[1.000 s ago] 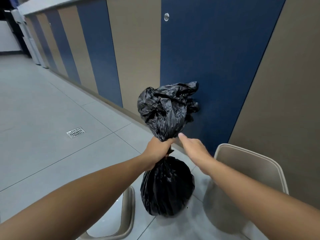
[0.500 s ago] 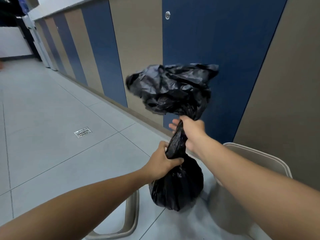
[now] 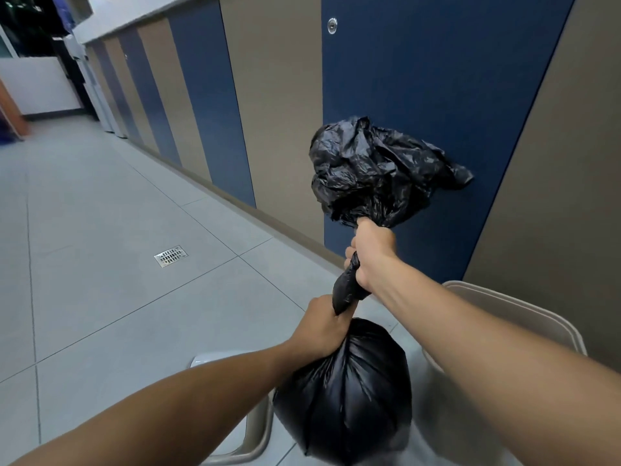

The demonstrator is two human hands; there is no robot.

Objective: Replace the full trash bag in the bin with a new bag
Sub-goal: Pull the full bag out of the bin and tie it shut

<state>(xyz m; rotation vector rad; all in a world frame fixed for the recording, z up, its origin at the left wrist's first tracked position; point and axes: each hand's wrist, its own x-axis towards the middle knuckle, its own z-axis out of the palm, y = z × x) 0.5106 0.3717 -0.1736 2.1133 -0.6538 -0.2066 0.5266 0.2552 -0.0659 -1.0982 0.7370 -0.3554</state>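
Observation:
A full black trash bag (image 3: 349, 391) hangs in front of me, its round bulk low in the head view. My left hand (image 3: 321, 327) is clenched on the bag's twisted neck just above the bulk. Higher up, my right hand (image 3: 371, 253) grips the same neck, stretched taut between the two hands. The loose crumpled top of the bag (image 3: 376, 166) flares out above my right fist. The beige bin (image 3: 524, 311) stands open at the lower right, partly hidden by my right arm.
A beige bin lid (image 3: 258, 428) lies on the grey tiled floor under my left arm. A wall of blue and beige panels (image 3: 275, 112) runs along the right, with a keyhole (image 3: 332, 25) high up. A metal floor drain (image 3: 170, 255) sits to the left.
My right hand has closed on the neck and pulled it up and to the right. The loose top has swung right. The bag's bulk now sits lower and closer in view.

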